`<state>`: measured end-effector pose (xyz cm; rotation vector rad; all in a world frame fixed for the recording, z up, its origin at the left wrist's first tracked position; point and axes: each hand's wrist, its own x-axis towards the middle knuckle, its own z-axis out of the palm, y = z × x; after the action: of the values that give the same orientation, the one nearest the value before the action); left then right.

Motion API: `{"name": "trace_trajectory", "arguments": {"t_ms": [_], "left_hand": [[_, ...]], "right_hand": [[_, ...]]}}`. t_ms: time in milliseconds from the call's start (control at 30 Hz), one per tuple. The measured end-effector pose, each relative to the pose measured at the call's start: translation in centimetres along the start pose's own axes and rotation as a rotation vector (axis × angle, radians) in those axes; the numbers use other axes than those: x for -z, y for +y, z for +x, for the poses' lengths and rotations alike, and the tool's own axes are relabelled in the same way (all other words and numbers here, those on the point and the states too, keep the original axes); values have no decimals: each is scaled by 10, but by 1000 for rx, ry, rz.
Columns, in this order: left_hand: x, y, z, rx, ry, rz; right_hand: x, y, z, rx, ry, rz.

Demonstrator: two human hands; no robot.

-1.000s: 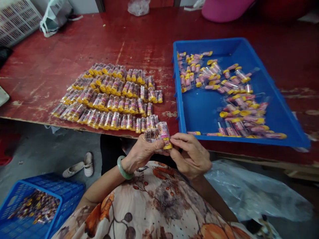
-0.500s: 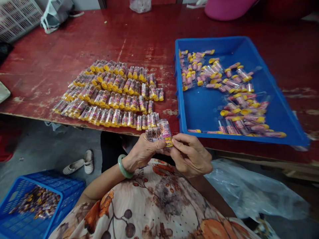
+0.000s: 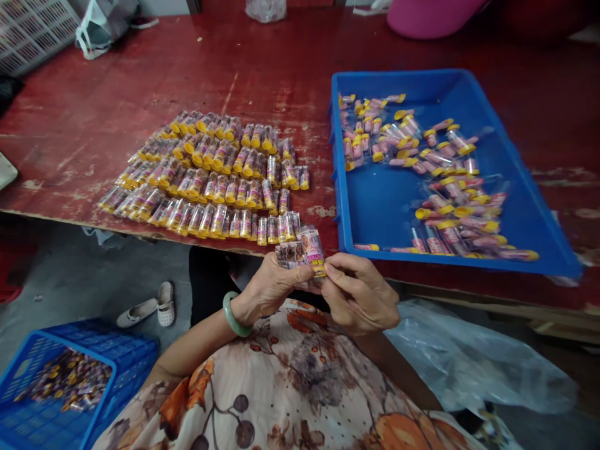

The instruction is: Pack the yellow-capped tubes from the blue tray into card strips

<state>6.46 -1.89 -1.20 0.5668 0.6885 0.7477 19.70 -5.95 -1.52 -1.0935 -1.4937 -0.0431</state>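
My left hand point(image 3: 274, 281), with a pale green bangle on its wrist, holds a small stack of printed labels point(image 3: 291, 252) at the table's front edge. One printed label point(image 3: 312, 245) stands out from the stack, its lower end under my left thumb. The fingertips of my right hand point(image 3: 359, 290) pinch this label's lower right corner. Beyond my hands lie rows of clear tubes with yellow caps point(image 3: 218, 165), with printed labels showing. To the right, a blue tray point(image 3: 370, 215) holds scattered yellow-capped tubes point(image 3: 450, 162) with pink contents.
Everything stands on a worn red table point(image 3: 290, 69). On the floor at lower left is a blue crate point(image 3: 126, 356) with many small capped pieces inside, near white clogs point(image 3: 165, 304). A clear plastic bag point(image 3: 469, 356) lies below the table at right. A pink object point(image 3: 435, 17) sits at the back.
Both hands stay almost in place with the labels between them. The view shifts very slightly; the tubes and tray have not moved.
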Motion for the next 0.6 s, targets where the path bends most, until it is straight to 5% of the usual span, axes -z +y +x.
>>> {"name": "trace_trajectory", "arguments": {"t_ms": [400,500,600], "left_hand": [[3,2,-3,-42,28,14],[16,27,-10,-63,79,127],[38,82,-17,-265,235,392]], "right_hand": [[0,3,-7,7,-89,-14],[2,6,-3,9,-165,27],[8,12,-1,-13,-207,36]]}}
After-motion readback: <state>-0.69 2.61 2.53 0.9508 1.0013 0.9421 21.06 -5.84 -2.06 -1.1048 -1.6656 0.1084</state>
